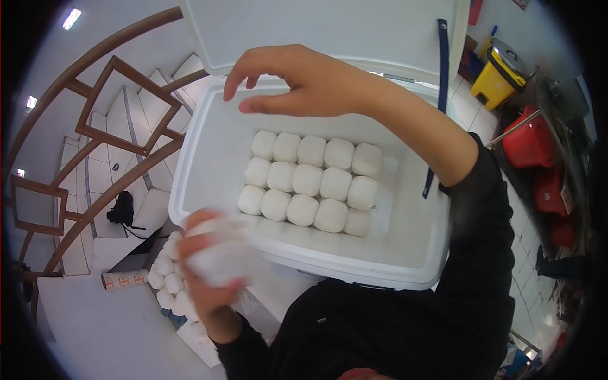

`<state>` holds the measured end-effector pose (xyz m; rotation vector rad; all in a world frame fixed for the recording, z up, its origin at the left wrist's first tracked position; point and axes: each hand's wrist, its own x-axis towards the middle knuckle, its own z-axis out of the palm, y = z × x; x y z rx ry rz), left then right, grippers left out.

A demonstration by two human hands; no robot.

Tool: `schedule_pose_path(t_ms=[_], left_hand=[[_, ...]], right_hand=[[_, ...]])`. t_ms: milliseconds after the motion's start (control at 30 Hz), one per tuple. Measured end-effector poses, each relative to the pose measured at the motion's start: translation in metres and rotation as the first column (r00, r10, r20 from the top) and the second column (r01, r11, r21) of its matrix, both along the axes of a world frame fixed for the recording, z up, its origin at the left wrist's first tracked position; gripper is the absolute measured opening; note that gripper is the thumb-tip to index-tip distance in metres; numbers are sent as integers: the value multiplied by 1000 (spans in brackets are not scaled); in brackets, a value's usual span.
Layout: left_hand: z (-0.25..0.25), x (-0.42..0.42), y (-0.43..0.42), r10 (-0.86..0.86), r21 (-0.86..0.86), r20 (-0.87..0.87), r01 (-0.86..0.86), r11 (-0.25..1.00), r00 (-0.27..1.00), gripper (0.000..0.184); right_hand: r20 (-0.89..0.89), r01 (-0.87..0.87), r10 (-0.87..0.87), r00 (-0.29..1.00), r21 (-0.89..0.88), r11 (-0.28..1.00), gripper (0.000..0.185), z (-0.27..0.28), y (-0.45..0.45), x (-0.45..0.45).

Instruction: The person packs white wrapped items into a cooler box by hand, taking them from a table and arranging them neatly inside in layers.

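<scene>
A white cooler box (pixel 405 253) stands in front of me with its lid (pixel 329 31) raised at the back. On its floor, white rounded balls (pixel 307 180) sit packed side by side in three rows. My left hand (pixel 212 266), blurred by motion, is closed around a white ball (pixel 225 253) at the cooler's near left corner; whether it holds more than one I cannot tell. Over the cooler's far left part hovers my right hand (pixel 285 82), fingers curved and apart, holding nothing. More white balls (pixel 170 278) lie piled below the cooler's left end, partly hidden by my left hand.
A printed roll (pixel 125 280) lies left of the pile. Brown railing (pixel 82 88) curves along the left, with tiled steps and a black object (pixel 121 209) beyond. A dark blue strap (pixel 443 69) hangs from the lid. On the right are a yellow bin (pixel 498 79) and red buckets (pixel 531 139).
</scene>
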<state>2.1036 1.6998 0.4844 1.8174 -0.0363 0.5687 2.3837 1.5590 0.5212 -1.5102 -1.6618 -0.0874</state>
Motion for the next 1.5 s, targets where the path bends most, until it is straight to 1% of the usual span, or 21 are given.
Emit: schedule_pose_path(t_ms=[67,133,200,233,300,333,400,500,567,633,667,733,867,1067,1133,1267,1333,1367,1400,1433,1500], left_hand=[[21,64,-57,-413,291,-252,476,830,875,51],[-7,111,-105,-553,155,-513,704,693,657,54],[-35,131,-132,-465,104,-804,857,505,372,52],[-48,139,-139,-453,114,-810,857,503,373,52],[-78,146,-150,-305,-13,-943,903,430,132,55],[-105,143,-152,-292,-17,-949,906,423,118,55],[-160,132,-154,-475,87,-829,906,414,296,45],[-167,139,-161,-383,113,-895,946,303,229,43],[-169,131,-159,-332,130,-920,961,245,209,44],[-181,120,-154,-293,594,-776,803,-44,558,43],[-183,121,-152,-278,589,-782,807,-40,557,43],[-187,125,-150,-346,663,-748,602,-445,567,41],[-199,132,-164,-427,677,-722,428,-599,545,38],[-236,126,-170,-342,747,-664,618,-246,665,36],[-208,129,-171,-291,816,-554,441,-373,780,42],[-202,141,-170,-363,801,-554,363,-476,749,42],[-193,156,-174,-218,554,-784,497,-668,581,42],[-218,156,-163,-282,645,-745,547,-533,604,39],[-214,161,-159,-279,648,-743,552,-525,608,39],[-209,169,-148,-314,621,-782,713,-326,538,39],[-198,177,-134,-448,603,-751,780,-167,485,36]], right_hand=[[-3,97,-97,995,20,995,17,-3,-12,10],[17,142,-143,990,30,989,16,-12,-23,33],[47,178,-180,982,45,983,14,-24,-29,57],[-17,230,-230,973,51,972,13,-33,-30,67],[-101,298,-291,951,67,952,12,-45,-33,78],[-15,279,-279,960,84,957,12,-48,-30,80],[58,269,-277,959,108,957,12,-52,-26,78],[83,250,-268,960,183,951,12,-47,-30,68],[3,237,-238,971,67,969,13,-44,-30,68],[-11,233,-233,973,61,971,12,-42,-30,71],[-25,246,-245,969,54,968,12,-42,-29,72],[-20,226,-225,974,66,972,12,-43,-27,69],[-66,184,-179,982,76,980,13,-38,-27,59],[-123,165,-163,979,9,986,12,-43,-28,62],[-137,155,-153,979,4,988,12,-44,-27,59],[-156,127,-122,980,24,992,12,-46,-26,59],[-155,127,-125,980,7,992,12,-47,-26,59],[-156,134,-134,979,-10,991,11,-47,-25,58],[-155,125,-125,980,-14,992,11,-49,-24,58],[-152,124,-126,980,-24,992,12,-51,-24,57],[-155,137,-140,978,-31,990,12,-50,-29,58]])
